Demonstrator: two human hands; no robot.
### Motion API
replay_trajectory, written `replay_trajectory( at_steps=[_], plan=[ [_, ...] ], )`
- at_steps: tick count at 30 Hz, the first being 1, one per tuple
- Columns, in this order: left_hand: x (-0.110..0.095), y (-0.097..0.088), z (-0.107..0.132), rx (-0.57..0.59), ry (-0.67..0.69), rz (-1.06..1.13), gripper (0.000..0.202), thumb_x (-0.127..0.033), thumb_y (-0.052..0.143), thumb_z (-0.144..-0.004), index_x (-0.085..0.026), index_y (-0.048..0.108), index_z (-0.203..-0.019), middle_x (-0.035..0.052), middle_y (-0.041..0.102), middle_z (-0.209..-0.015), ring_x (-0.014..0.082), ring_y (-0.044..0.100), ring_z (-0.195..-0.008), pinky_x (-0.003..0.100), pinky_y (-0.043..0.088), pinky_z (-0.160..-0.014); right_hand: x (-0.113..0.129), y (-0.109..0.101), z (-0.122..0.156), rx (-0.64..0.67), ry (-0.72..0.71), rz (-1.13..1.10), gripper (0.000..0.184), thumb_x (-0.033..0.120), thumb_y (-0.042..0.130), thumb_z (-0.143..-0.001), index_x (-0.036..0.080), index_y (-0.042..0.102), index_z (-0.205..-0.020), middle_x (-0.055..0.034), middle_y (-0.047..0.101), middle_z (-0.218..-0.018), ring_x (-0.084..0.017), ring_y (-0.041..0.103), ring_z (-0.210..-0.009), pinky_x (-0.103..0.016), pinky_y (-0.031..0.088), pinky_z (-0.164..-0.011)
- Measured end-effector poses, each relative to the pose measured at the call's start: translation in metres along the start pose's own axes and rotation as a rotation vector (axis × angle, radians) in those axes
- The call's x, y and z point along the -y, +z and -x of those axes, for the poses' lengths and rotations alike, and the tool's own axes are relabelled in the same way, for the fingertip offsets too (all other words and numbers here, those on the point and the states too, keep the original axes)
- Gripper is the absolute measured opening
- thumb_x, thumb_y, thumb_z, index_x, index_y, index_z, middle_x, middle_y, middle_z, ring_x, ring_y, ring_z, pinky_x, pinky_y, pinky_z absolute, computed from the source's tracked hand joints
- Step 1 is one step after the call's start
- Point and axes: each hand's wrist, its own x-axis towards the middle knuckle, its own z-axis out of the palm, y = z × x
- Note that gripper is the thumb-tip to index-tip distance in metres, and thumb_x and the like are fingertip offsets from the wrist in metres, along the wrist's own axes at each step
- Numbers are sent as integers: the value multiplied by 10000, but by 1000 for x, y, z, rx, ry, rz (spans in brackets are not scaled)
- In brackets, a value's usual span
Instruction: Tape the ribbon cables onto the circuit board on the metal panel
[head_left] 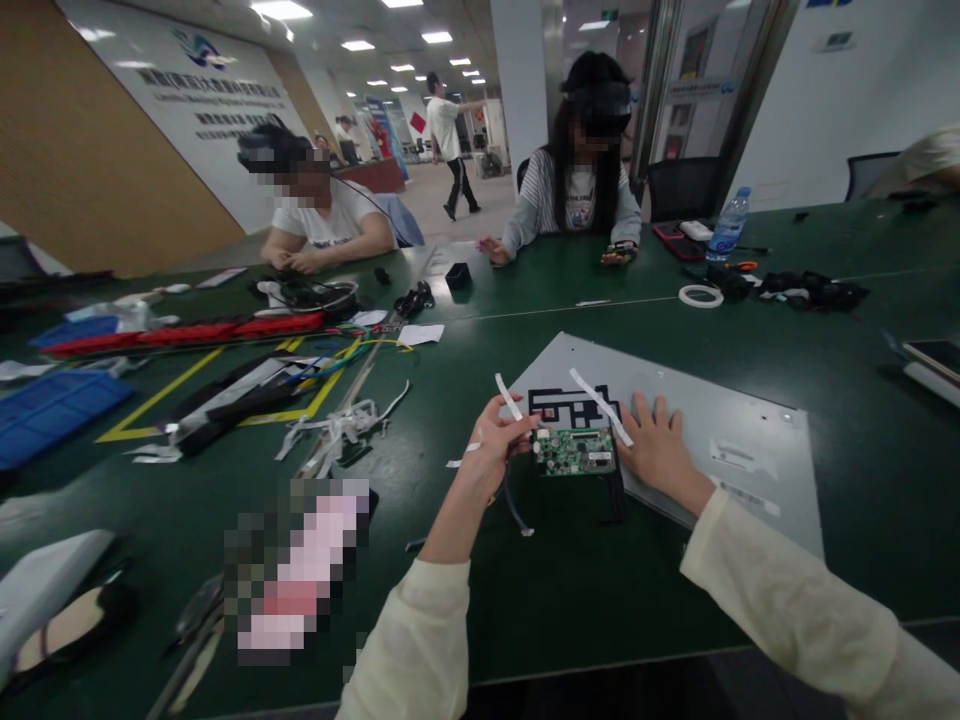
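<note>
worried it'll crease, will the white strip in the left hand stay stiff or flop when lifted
Probably floppy: the white strip is thin and flat, like tape. Likely very light, since the left hand holds it in a simple pinch. It sticks up unsupported past the hand, so it may keep some shape over a short length.

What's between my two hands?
A green circuit board, between the left hand pinching a strip and the right hand flat on the grey panel, in the head view.
</note>
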Motion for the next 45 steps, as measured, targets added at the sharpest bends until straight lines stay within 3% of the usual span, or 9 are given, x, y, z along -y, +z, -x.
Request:
replay_trajectory(
  at_steps=[6,12,17,21,29,34,36,41,45],
  plan=[
    [-1,-1,1,6,13,9,548,-278,807,-581,-202,503,-1030,-27,652,-673,82,573,-500,151,369,-428,18,-12,3,105,-144,21,651,391,472,-859,171,327,-1454,-165,184,-1532,-462,116,-1370,-610,145,-1066],
    [-6,-6,4,-18,-11,26,569,-267,810,-584,-202,488,-1049,-2,680,-729,94,605,-539,153,408,-456,28,-9,9,75,-315,-18,727,385,545,-802,174,317,-1460,-149,270,-1507,-473,88,-1370,-625,148,-1066],
    [-9,-9,5,-47,-16,31,572,-258,816,-565,-198,492,-1033,7,685,-696,112,617,-536,142,382,-431,30,-2,15,-31,-422,-147,682,469,503,-826,195,367,-1436,-133,295,-1498,-434,143,-1375,-601,206,-1066],
    [-12,-7,6,-58,-28,34,542,-241,807,-572,-190,498,-1014,13,686,-701,91,591,-507,138,384,-431,26,-2,12,-30,-543,-218,671,471,509,-829,192,381,-1427,-139,333,-1476,-380,202,-1377,-589,191,-1086],
    [-9,-2,9,-55,-30,28,513,-224,796,-598,-182,521,-1029,10,670,-728,69,567,-502,134,403,-428,18,-19,2,-32,-674,-539,627,415,648,-758,272,490,-1348,-71,418,-1429,-324,265,-1372,-523,232,-1121],
    [-4,-2,6,-51,-28,35,523,-221,795,-600,-189,518,-1042,3,651,-711,104,614,-556,139,411,-429,19,-30,8,65,-638,-691,759,401,687,-729,329,376,-1418,-30,406,-1439,-301,346,-1335,-491,294,-1108],
    [-3,-2,6,-53,-33,32,524,-228,791,-604,-190,520,-1050,11,657,-740,108,621,-568,146,423,-437,19,-31,11,103,-637,-724,775,418,708,-704,320,397,-1407,-35,393,-1447,-304,367,-1321,-493,291,-1107],
    [-2,-2,5,-53,-39,32,482,-233,775,-625,-190,532,-1040,13,665,-777,84,597,-544,150,433,-445,20,-26,14,84,-532,-844,728,413,756,-644,285,514,-1319,-60,448,-1403,-321,401,-1295,-491,310,-1092],
    [0,-1,5,-59,-47,44,487,-222,774,-620,-193,521,-1035,10,667,-774,88,599,-556,154,437,-455,17,-17,6,109,-395,-1093,536,355,635,-775,239,537,-1289,-84,567,-1280,-277,510,-1198,-451,378,-1036]
  ],
)
